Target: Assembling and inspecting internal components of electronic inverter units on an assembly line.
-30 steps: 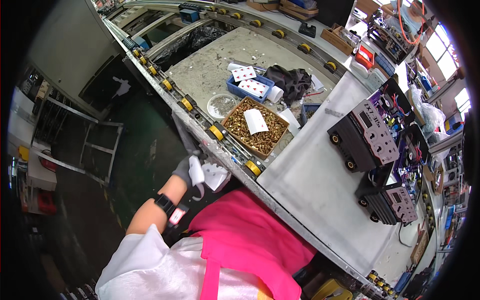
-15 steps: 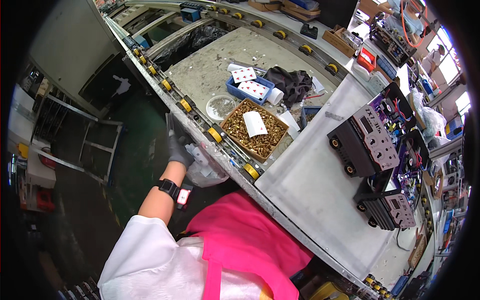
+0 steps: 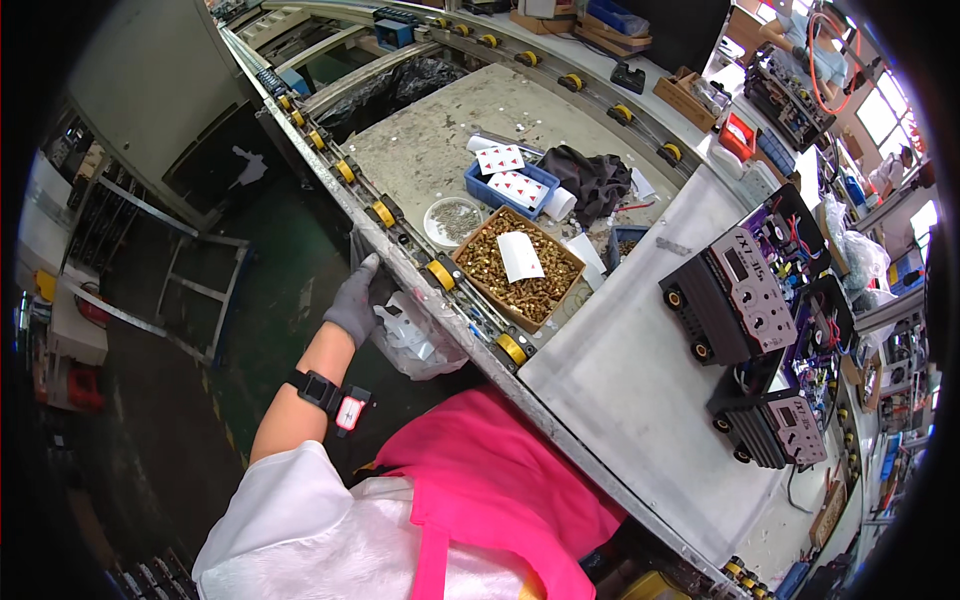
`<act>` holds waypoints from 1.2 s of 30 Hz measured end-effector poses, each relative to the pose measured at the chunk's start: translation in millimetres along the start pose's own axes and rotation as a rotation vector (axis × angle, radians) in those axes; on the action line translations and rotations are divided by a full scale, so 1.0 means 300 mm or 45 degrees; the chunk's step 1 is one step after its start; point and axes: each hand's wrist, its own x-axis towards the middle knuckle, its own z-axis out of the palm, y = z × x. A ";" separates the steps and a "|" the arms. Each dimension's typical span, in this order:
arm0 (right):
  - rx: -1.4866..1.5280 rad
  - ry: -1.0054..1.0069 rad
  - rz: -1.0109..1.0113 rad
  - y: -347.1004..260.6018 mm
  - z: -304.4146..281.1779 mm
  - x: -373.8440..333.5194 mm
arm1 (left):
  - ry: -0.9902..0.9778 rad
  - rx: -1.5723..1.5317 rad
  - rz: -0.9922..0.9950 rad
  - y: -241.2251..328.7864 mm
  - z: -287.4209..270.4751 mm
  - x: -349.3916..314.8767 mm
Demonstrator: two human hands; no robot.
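Note:
My left hand (image 3: 352, 308), in a grey glove with a bare fingertip, is beside the bench's near left edge. It is open, one finger stretched up toward the rail, and I see nothing held in it. The other fingers are partly hidden. Right against it hangs a clear plastic bag (image 3: 418, 340) with white scraps inside; whether the hand touches it I cannot tell. On my wrist is a black strap (image 3: 318, 390) with a small red-and-white device (image 3: 350, 411). My right hand is out of view. Nearest on the bench is a cardboard box (image 3: 535, 322) of brass fittings, a white paper lying on them.
A round white tub (image 3: 428, 226) of small metal parts and a blue bin (image 3: 480, 188) with label sheets stand behind the box. Dark cloth (image 3: 585, 185) lies beside them. Two black power units (image 3: 745, 295) stand at right. Yellow rollers (image 3: 440, 273) line the bench edge.
My left hand has drawn back from the upper part of the bag, its wrist turning and the forearm shifting left. The whole view has moved slightly.

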 end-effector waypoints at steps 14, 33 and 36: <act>0.051 -0.035 -0.034 0.005 -0.007 -0.008 | -0.753 3.187 0.118 -0.037 -0.146 -0.034; 0.503 -0.203 -0.962 -0.596 0.067 -0.253 | -1.651 0.469 -1.412 -0.358 0.764 -0.692; 0.106 -0.686 -1.246 -0.805 0.202 -0.422 | -1.487 0.457 -1.622 -0.479 0.843 -0.729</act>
